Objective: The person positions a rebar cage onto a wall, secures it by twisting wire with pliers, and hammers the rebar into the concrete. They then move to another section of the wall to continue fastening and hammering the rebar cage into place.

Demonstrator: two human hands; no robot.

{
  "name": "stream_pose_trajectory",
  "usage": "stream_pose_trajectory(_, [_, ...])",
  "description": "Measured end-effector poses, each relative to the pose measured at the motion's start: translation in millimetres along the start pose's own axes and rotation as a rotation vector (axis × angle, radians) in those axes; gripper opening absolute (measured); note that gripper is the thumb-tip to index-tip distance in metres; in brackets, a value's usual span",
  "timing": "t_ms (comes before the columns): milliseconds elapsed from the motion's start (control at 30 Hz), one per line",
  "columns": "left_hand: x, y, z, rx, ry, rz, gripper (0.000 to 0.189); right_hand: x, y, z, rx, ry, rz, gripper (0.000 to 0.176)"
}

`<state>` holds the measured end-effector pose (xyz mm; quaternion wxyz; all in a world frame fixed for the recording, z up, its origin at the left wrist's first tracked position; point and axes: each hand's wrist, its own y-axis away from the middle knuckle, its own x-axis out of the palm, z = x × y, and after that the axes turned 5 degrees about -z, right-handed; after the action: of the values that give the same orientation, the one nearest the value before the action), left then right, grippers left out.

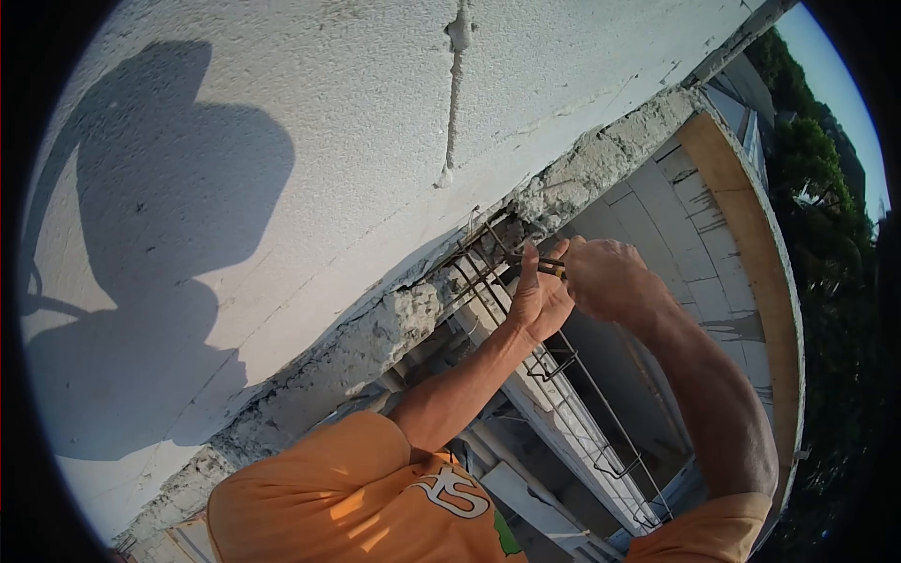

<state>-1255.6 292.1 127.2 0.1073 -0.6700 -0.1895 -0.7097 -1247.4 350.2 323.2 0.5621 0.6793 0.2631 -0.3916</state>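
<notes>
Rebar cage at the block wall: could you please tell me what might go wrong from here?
The left hand and right hand work close together among the rebar cage bars; the tool in the right hand's grip could slip and pinch or scrape skin. Crumbly mortar beside them may shed grit.

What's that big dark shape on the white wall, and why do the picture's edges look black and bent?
Head view: hard sunlight throws a person's shadow on the wall; head view: the fisheye lens blackens the corners and bows straight edges.

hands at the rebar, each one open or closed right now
Left hand: against the rebar, grip cannot be told.
Right hand: closed on a tool.
</notes>
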Motion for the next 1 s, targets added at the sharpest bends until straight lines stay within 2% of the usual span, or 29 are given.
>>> stream_pose_trajectory(33, [3, -1, 1, 0.062, 0.047, 0.036, 0.091, -12, -5, 1, 0.009, -0.009, 0.0, 0.027])
stream_pose_trajectory(100, [12, -6, -3, 0.113, 0.098, -0.031, 0.092, -31, -18, 3, 0.155, -0.047, 0.509, 0.023])
stream_pose_trajectory(133, [16, -7, -3, 0.172, 0.157, -0.102, 0.094, -26, -24, -5, 0.163, -0.067, 0.509, 0.023])
stream_pose_trajectory(167, [22, -7, -2, 0.162, 0.282, -0.09, 0.071, -14, -33, -18, 0.221, -0.267, 0.555, 0.021])
stream_pose_trajectory(200, [17, -13, -2, 0.15, 0.273, -0.094, 0.071, -6, -35, -27, 0.273, -0.466, 0.597, 0.019])
stream_pose_trajectory(233, [10, -20, -3, 0.14, 0.414, 0.07, 0.052, -3, -32, -33, 0.276, -0.479, 0.594, 0.019])
stream_pose_trajectory(267, [1, -23, -1, 0.129, 0.561, 0.228, 0.042, 2, -27, -38, 0.264, -0.625, 0.581, 0.024])
stream_pose_trajectory(300, [8, -20, -3, 0.108, 0.498, 0.04, 0.049, 5, -22, -40, 0.253, -0.766, 0.562, 0.03])
stream_pose_trajectory(333, [8, -19, -3, 0.103, 0.5, 0.037, 0.049, -4, -13, -30, 0.257, -0.769, 0.563, 0.03])
stream_pose_trajectory(400, [7, -17, -5, 0.125, 0.541, 0.035, 0.05, -16, 10, -5, -0.051, -0.074, 0.255, 0.036])
stream_pose_trajectory(433, [30, -9, -10, 0.115, 0.579, -0.116, 0.053, 3, 20, 3, -0.052, -0.078, 0.262, 0.036])
stream_pose_trajectory(500, [29, -17, -14, 0.112, 0.585, -0.124, 0.053, 41, 36, 16, 0.049, 0.861, -0.404, 0.054])
stream_pose_trajectory(533, [32, -18, -15, 0.111, 0.596, -0.134, 0.053, 45, 41, 11, 0.052, 0.862, -0.402, 0.054])
stream_pose_trajectory(567, [34, -17, -14, 0.169, 0.553, -0.239, 0.051, 50, 47, 3, 0.024, 0.906, -0.519, 0.053])
stream_pose_trajectory(600, [29, -19, -12, 0.17, 0.555, -0.24, 0.051, 52, 50, -1, -0.005, 0.95, -0.64, 0.051])
stream_pose_trajectory(633, [21, -23, -10, 0.165, 0.57, -0.168, 0.048, 50, 49, 1, -0.007, 0.951, -0.64, 0.051])
stream_pose_trajectory(667, [14, -27, -8, 0.162, 0.585, -0.094, 0.047, 46, 46, 4, 0.051, 0.818, -0.485, 0.047])
stream_pose_trajectory(733, [23, -9, -6, 0.145, 0.539, -0.07, 0.047, 26, 36, 12, 0.162, 0.546, -0.186, 0.038])
stream_pose_trajectory(767, [25, 3, -6, 0.127, 0.493, -0.059, 0.049, 9, 35, 12, 0.132, 0.307, -0.082, 0.03])
stream_pose_trajectory(800, [23, 5, -6, 0.129, 0.489, -0.059, 0.049, -6, 32, 8, 0.13, 0.304, -0.085, 0.03])
stream_pose_trajectory(867, [16, 6, -4, 0.024, 0.483, 0.123, 0.053, -29, 22, -1, 0.031, -0.072, 0.201, 0.024])
stream_pose_trajectory(900, [9, 0, 0, 0.015, 0.508, 0.213, 0.054, -36, 15, -6, 0.032, -0.082, 0.202, 0.024])
stream_pose_trajectory(967, [19, -9, 0, 0.063, 0.504, 0.182, 0.05, -45, 7, -19, 0.267, -0.554, 0.488, 0.025])
stream_pose_trajectory(1000, [27, -12, -1, 0.12, 0.509, 0.152, 0.047, -39, 7, -30, 0.273, -0.562, 0.489, 0.025])
